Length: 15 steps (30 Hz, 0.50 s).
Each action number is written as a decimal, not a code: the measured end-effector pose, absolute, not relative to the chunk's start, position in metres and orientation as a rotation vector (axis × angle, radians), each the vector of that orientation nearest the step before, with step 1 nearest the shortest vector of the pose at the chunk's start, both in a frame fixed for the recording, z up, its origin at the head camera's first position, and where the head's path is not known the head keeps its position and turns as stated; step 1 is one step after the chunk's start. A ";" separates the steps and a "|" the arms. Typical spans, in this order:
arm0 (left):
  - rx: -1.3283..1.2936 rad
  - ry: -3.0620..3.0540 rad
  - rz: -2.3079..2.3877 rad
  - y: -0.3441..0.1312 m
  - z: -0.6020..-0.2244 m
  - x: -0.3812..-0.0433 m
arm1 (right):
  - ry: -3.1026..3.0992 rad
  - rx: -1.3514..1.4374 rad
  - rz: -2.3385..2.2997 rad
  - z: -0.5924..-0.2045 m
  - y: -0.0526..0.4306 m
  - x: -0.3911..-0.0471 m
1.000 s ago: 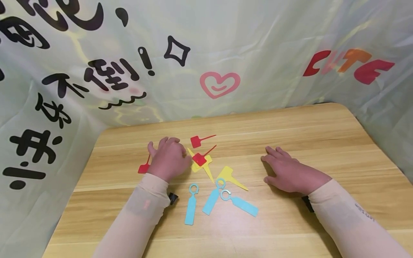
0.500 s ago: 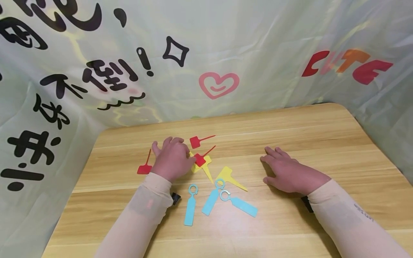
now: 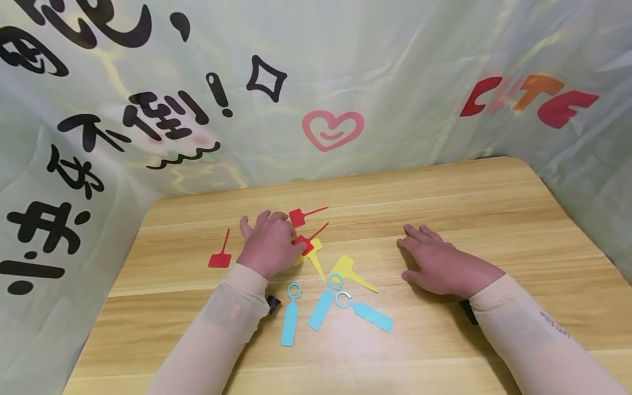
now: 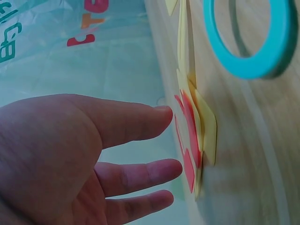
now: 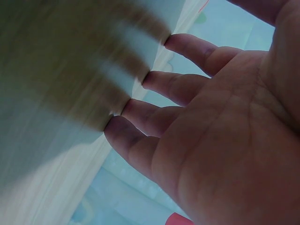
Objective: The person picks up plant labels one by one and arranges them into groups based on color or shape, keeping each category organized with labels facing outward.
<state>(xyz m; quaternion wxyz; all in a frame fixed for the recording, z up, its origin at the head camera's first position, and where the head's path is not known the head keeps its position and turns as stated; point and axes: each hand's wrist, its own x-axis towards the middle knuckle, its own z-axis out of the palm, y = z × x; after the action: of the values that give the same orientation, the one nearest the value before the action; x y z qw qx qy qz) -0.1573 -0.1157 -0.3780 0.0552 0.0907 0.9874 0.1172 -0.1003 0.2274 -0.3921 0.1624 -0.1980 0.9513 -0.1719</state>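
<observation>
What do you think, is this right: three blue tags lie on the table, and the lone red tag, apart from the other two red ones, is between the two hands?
Not quite. The head view shows the lone red tag to the left of the left hand. Three blue tags do lie on the table.

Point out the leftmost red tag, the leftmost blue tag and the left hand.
Leftmost red tag (image 3: 219,260): head view, its flat plate.
Leftmost blue tag (image 3: 289,326): head view, its long strip.
Left hand (image 3: 271,246): head view, its back.
</observation>
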 end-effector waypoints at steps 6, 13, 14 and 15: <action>0.315 2.992 0.324 -0.113 -0.380 -0.157 | 2.715 -0.572 -0.489 -0.391 0.228 -0.100; 0.306 2.981 0.321 -0.109 -0.381 -0.158 | 2.723 -0.572 -0.473 -0.392 0.228 -0.101; 0.306 2.980 0.320 -0.109 -0.382 -0.158 | 2.723 -0.572 -0.474 -0.392 0.228 -0.101; 0.305 2.980 0.319 -0.108 -0.382 -0.158 | 2.723 -0.571 -0.473 -0.392 0.228 -0.101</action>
<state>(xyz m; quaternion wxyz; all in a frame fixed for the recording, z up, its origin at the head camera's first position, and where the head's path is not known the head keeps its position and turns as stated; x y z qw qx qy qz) -0.1582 -0.1083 -0.3821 0.0646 0.1012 0.9871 0.1056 -0.1006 0.2276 -0.3916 0.1589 -0.1999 0.9526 -0.1655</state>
